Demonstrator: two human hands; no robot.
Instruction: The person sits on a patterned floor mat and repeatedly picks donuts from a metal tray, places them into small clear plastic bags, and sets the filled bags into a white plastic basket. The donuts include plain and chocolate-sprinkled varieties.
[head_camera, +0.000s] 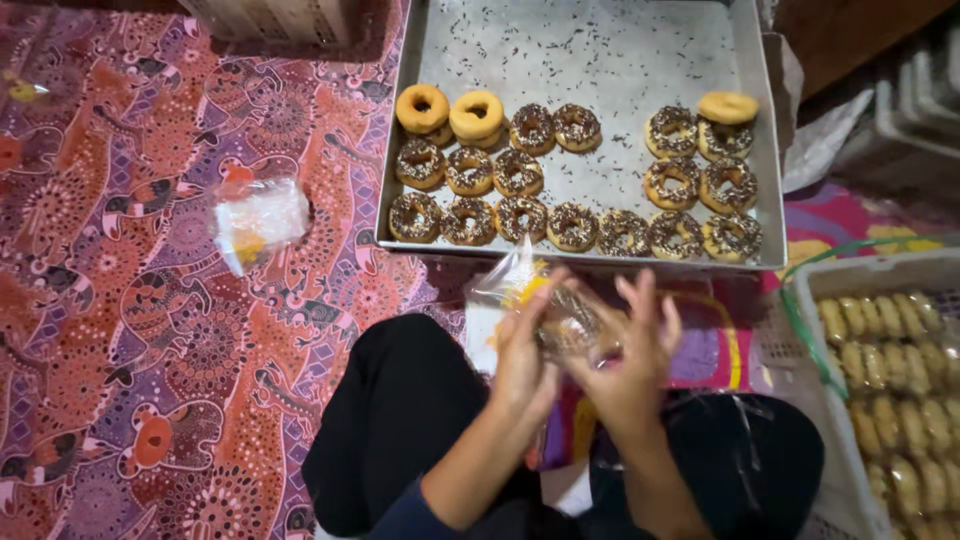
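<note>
My left hand (523, 362) and my right hand (632, 362) are together just below the metal tray (620, 60), both gripping a clear plastic bag (560, 318) with a sprinkle-covered donut inside. The bag's open end with a yellow patch sticks up at the left. The tray holds several ring donuts (520, 172) topped with chocolate sprinkles, plus three plain ones (476, 114) stacked on others. My knees in dark trousers (395, 410) frame the hands.
A crumpled stack of clear plastic bags (258, 220) lies on the patterned red-purple mat (120, 330) at the left. A white basket (870, 275) at the right holds several rows of wrapped donuts. Loose sprinkles dot the tray's bare far half.
</note>
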